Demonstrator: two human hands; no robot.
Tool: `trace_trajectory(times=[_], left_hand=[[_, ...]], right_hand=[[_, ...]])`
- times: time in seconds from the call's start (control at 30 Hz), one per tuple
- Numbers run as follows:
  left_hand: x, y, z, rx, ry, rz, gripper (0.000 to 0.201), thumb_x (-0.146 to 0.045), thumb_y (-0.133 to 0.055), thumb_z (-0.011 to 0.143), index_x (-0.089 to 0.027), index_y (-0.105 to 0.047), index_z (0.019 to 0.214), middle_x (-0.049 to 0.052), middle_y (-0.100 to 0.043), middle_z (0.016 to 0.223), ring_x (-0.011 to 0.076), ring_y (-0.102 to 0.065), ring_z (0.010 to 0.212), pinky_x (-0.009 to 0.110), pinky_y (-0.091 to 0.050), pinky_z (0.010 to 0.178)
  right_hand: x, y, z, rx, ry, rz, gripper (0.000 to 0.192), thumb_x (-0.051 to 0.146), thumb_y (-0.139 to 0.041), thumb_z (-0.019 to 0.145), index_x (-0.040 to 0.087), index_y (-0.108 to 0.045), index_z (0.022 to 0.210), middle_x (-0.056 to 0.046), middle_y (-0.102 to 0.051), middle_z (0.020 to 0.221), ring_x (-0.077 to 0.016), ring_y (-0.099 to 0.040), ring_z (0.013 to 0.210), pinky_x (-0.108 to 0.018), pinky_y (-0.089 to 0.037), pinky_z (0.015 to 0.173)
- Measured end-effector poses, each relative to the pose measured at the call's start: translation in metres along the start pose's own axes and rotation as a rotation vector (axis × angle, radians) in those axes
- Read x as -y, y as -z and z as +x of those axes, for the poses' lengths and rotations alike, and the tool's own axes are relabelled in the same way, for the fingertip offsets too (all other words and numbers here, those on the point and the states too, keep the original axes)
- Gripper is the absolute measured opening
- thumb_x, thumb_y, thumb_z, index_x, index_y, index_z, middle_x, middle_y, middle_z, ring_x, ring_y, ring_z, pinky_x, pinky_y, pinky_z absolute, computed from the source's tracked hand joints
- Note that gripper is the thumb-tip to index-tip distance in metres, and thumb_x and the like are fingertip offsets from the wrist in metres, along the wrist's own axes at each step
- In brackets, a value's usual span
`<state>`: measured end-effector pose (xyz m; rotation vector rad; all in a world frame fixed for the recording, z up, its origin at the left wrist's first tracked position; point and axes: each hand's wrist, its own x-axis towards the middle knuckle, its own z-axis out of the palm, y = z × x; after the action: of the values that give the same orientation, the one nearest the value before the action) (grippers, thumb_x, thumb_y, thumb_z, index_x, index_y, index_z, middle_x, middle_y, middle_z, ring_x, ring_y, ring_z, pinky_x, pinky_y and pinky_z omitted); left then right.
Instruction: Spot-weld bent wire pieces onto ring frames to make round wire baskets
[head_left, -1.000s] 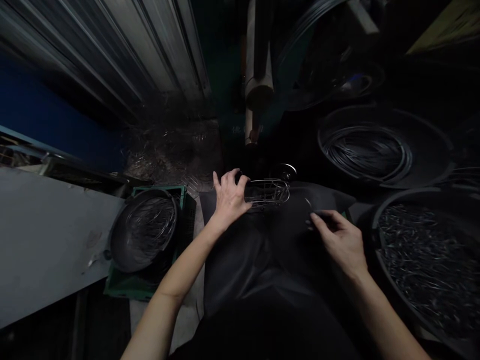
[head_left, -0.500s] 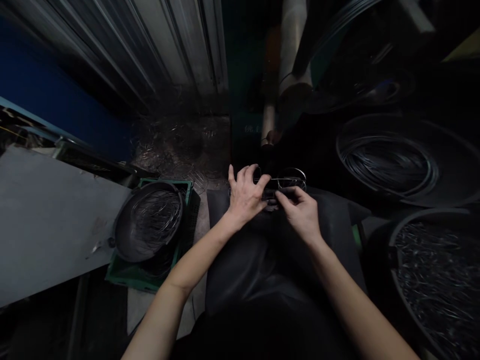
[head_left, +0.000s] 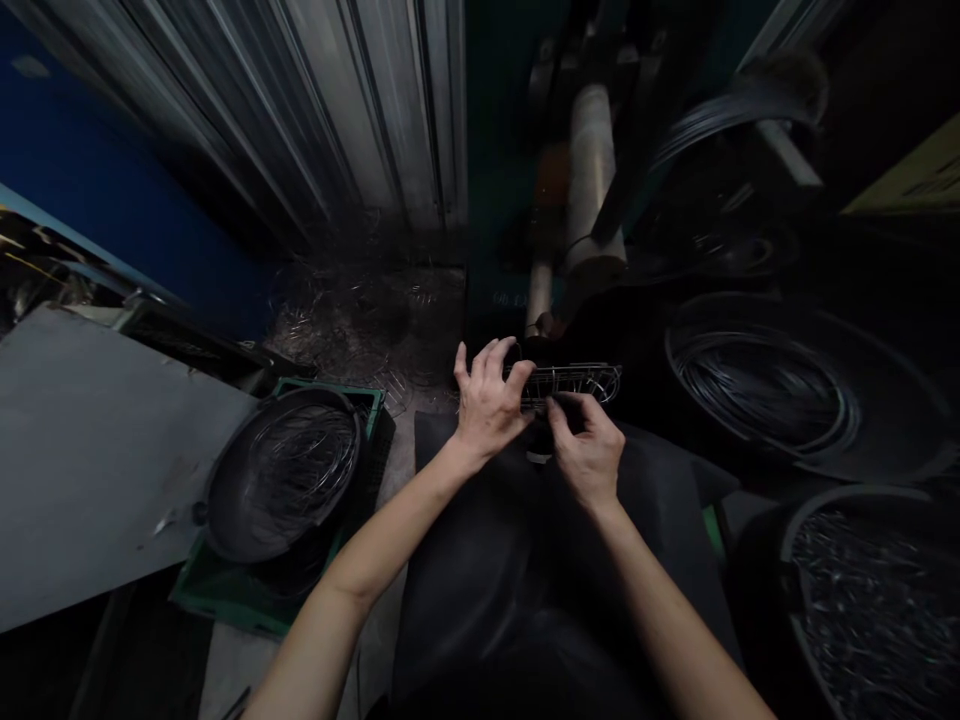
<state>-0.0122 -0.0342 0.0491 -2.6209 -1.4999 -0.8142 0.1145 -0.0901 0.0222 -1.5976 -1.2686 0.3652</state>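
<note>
Between my hands is a small wire frame (head_left: pixel 589 378) of bent metal rods, above the dark apron (head_left: pixel 480 540) on my lap. My left hand (head_left: pixel 491 395) grips its left part, with the thumb and fingers curled and the forefinger side raised. On the near side, my right hand (head_left: pixel 589 445) pinches at the frame's lower edge with thumb and forefinger. Whether a separate small piece is in that pinch cannot be made out. The frame's left end is hidden behind my left hand.
A black pan of wire pieces (head_left: pixel 285 475) stands on a green crate (head_left: pixel 225 600) at left. At right are a basin with coiled wire (head_left: pixel 757 385) and a bucket of small metal pieces (head_left: pixel 877 600). Ahead stands a machine with a metal cylinder (head_left: pixel 592 150); wire scraps (head_left: pixel 345 320) litter the floor.
The wire frame has turned, so its round loops now look flatter and its long side shows. My right hand has shifted slightly left and down. The camera view has tilted up a little.
</note>
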Motion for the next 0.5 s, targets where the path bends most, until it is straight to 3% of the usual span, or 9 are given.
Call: trace_trajectory(times=[0.5], left_hand=[[0.008,-0.009,0.025,-0.123,-0.024,-0.033,0.036,-0.036,-0.067,0.073,-0.024,-0.052,0.103,0.01,-0.048,0.137,0.0254,-0.043,0.13,0.054,-0.017,0.114]], right_hand=[[-0.004,-0.005,0.029,-0.048,0.13,0.001,0.023,0.037,-0.053,0.088,0.017,-0.063,0.092,-0.005,-0.066,0.085,-0.0156,-0.061,0.075,-0.029,-0.05,0.075]])
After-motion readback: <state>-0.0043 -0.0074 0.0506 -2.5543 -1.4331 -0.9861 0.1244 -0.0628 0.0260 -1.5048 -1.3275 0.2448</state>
